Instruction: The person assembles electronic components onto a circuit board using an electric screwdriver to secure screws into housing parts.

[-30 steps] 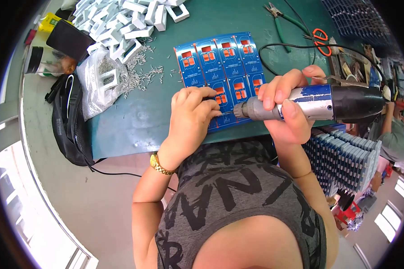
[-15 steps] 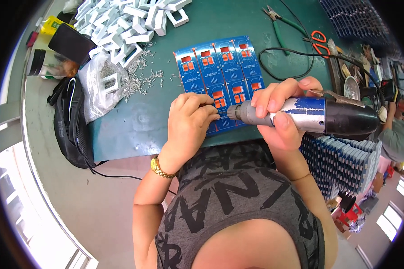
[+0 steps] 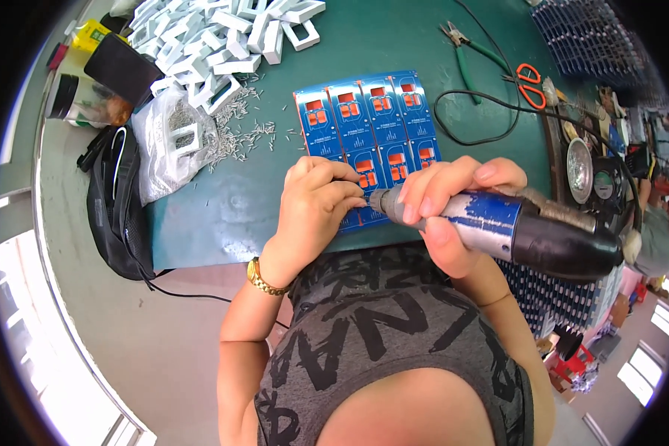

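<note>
My right hand point(image 3: 453, 201) is wrapped round an electric screwdriver point(image 3: 490, 223) with a worn blue and silver body and a black rear end. It lies slantwise, its nose pointing left. My left hand point(image 3: 316, 201) has its fingers pinched together right at that nose, and whatever lies between the fingertips is too small to make out. Both hands are over the near part of a blue circuit board panel point(image 3: 360, 134), divided into several units with orange-red rectangles. The screwdriver's tip and part of the panel's near edge are hidden by my fingers.
Far left on the green table point(image 3: 208, 230) are piled white rectangular frames point(image 3: 234, 44), loose screws point(image 3: 238, 137) and a plastic bag point(image 3: 167, 141). Cutters point(image 3: 468, 63), orange-handled scissors point(image 3: 528, 85) and a black cord point(image 3: 490, 141) lie right. Stacked boards point(image 3: 550, 297) stand near my right arm.
The screwdriver has swung so its rear end sits lower, and its nose has shifted left to meet my left fingertips. My left hand stays pinched in nearly the same place.
</note>
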Tool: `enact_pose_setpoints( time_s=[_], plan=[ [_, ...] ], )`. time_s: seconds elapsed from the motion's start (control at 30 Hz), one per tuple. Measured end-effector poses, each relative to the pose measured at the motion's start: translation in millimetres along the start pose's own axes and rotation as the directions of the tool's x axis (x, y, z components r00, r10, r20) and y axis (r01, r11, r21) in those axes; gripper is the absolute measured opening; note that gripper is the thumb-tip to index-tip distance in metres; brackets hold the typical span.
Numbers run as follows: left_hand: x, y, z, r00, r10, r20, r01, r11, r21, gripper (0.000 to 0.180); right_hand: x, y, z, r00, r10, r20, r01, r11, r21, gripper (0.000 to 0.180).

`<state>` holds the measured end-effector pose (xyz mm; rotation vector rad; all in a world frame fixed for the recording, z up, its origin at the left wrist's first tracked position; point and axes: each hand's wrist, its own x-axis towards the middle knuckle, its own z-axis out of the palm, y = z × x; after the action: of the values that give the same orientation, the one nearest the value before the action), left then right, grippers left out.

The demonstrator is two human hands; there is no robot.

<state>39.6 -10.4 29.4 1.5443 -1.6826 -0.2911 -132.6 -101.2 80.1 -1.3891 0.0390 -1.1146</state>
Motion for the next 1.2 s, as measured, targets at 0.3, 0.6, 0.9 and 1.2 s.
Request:
enact_pose_setpoints(
  time_s=[0.3, 0.6, 0.9, 1.2],
  plan=[
    [34, -38, -43, 0.914, -0.389, -0.116, 0.405, 0.874, 0.269, 0.008, 14, -8, 23, 0.981, 0.096, 0.166, -0.055, 0.970, -0.235, 0.063],
    [26, -58, -36, 0.982, -0.189, -0.012, 0.179, 0.904, 0.388, 0.007, 23, -1, 32, 0.949, 0.152, 0.275, -0.103, 0.977, -0.185, 0.058],
    [26, -52, -37, 0.980, -0.171, -0.100, 0.183, 0.976, 0.121, 0.010, 30, 10, 20, 0.975, 0.208, 0.083, -0.213, 0.975, 0.065, 0.061],
    [-9, -4, -19, 0.999, 0.027, 0.028, -0.028, 0.999, 0.033, 0.023, 16, -11, 2, 0.999, 0.003, -0.036, -0.005, 0.998, -0.058, 0.057]
  ],
)
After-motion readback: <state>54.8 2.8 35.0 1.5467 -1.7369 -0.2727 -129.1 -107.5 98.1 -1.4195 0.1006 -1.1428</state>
